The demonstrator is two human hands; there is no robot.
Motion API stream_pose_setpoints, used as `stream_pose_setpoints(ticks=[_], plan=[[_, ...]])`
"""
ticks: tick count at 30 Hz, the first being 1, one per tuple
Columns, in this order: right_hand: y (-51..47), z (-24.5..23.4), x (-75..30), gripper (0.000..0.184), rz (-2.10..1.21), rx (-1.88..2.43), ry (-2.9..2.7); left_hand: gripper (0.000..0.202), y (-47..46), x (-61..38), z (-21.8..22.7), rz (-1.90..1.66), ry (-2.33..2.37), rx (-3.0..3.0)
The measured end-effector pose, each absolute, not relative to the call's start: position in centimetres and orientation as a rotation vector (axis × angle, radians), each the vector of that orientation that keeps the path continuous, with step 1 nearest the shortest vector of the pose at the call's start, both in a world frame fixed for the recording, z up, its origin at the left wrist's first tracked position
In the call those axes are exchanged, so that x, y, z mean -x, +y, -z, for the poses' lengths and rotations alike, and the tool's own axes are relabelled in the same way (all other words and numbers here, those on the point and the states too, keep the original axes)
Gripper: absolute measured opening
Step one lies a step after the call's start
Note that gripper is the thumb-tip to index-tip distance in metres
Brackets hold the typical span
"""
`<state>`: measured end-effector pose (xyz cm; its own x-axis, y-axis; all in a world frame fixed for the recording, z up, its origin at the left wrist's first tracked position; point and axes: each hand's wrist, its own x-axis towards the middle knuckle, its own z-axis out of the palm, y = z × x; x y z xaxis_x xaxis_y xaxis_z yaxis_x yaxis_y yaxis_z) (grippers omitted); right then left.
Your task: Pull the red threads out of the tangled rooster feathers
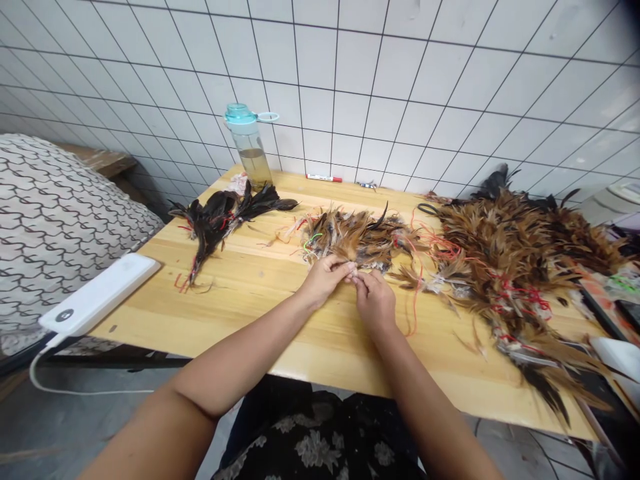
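Observation:
My left hand and my right hand meet over the middle of the table, fingertips pinched close together. A tuft of light brown feathers rises from between the fingers; the quill ends are hidden by them. Just behind lies a loose pile of brown feathers, with red and bright green threads at its left end. To the right of my right hand, red thread trails over the wood beside a small feather bunch.
A large heap of brown feathers covers the table's right side. Black feather bunches lie left, near a bottle with a blue lid. A white power bank sits at the left edge. A marker lies by the tiled wall.

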<state>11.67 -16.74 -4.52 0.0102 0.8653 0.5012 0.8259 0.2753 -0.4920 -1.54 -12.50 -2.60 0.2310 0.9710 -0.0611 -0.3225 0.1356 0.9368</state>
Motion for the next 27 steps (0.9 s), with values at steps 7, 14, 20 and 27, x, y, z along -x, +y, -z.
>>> stream_pose_setpoints(ticks=[7, 14, 20, 27], plan=[[-16.4, 4.0, -12.5, 0.024, -0.253, 1.441, -1.753, 0.033, -12.3, 2.0, 2.2, -1.033, 0.725, -0.674], [-16.2, 3.7, -12.7, 0.023, -0.31, 1.391, -1.732, 0.033, -12.6, 1.8, 2.2, -0.965, 0.701, -0.694], [-16.2, 3.8, -12.8, 0.022, -0.312, 1.38, -1.731, 0.033, -12.7, 1.8, 2.3, -0.945, 0.692, -0.738], [-16.3, 3.9, -12.8, 0.022, -0.288, 1.375, -1.739, 0.034, -12.8, 1.6, 2.2, -0.956, 0.697, -0.76]])
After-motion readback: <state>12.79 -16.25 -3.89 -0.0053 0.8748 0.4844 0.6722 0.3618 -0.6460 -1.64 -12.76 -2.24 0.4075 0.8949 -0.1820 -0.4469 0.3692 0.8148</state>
